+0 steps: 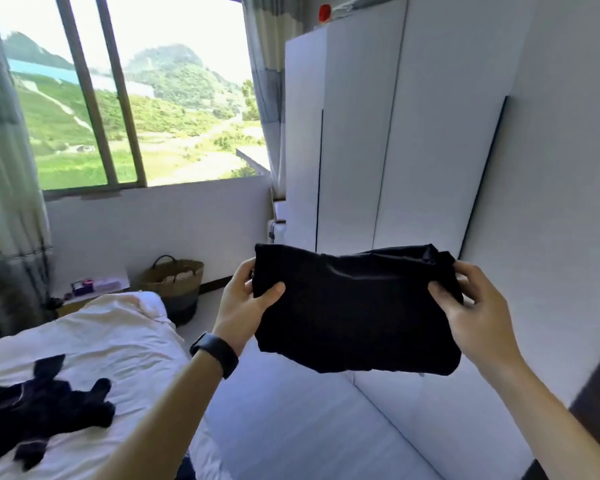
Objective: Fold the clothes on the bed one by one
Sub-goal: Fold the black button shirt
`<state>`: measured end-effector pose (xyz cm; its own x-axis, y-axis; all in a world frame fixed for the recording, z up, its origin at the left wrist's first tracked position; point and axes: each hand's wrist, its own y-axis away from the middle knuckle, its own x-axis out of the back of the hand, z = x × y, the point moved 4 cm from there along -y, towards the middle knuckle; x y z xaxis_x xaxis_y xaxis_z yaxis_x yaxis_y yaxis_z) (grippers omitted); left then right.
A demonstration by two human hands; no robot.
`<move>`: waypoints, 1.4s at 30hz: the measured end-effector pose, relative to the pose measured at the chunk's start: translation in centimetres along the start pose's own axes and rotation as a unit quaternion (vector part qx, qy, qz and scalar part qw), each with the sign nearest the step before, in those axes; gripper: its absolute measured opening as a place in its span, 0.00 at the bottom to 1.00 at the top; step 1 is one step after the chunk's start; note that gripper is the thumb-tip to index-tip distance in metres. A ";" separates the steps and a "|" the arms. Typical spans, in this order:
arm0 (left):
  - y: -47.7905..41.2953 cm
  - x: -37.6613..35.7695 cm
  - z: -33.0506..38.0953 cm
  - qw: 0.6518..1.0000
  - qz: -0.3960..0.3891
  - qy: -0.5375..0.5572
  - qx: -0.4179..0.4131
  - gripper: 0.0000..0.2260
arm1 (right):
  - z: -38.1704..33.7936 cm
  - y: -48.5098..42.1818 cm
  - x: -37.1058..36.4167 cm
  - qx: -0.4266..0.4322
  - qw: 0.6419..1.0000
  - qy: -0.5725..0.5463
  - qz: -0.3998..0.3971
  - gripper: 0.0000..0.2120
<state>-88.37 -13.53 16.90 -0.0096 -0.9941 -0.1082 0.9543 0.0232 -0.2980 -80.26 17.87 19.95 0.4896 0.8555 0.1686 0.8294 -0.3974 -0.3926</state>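
A folded black garment (354,306) hangs in the air in front of me, over the floor beside the bed. My left hand (245,301) grips its left edge, thumb on the front. My right hand (471,303) grips its right edge the same way. A black band sits on my left wrist. On the white bed (94,327) at the lower left lies a crumpled heap of dark clothes (39,407), unfolded.
A white wardrobe (388,133) with closed doors stands straight ahead, close behind the held garment. A woven basket (174,282) sits on the floor by the bed's far corner, under the window (125,91). A low shelf with small items is at the left wall.
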 end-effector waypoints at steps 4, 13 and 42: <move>-0.8 0.3 -2.4 0.996 0.082 -0.028 -0.002 0.17 | 3.9 -5.1 -2.8 -0.013 0.997 -0.008 -0.072 0.12; -3.3 3.7 -10.0 0.967 0.243 -0.061 0.036 0.17 | 11.7 -14.0 -15.0 -0.042 0.975 -0.054 -0.213 0.15; -17.2 13.2 -34.3 0.725 0.649 -0.079 0.217 0.15 | 33.7 -29.7 -60.5 -0.105 0.773 -0.014 -0.625 0.14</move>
<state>-115.21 -23.38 -11.96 0.9821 -0.1663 0.0886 0.1346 0.9482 0.2876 -143.57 -10.88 -9.10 -0.7340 0.6199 0.2774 0.6765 0.7034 0.2181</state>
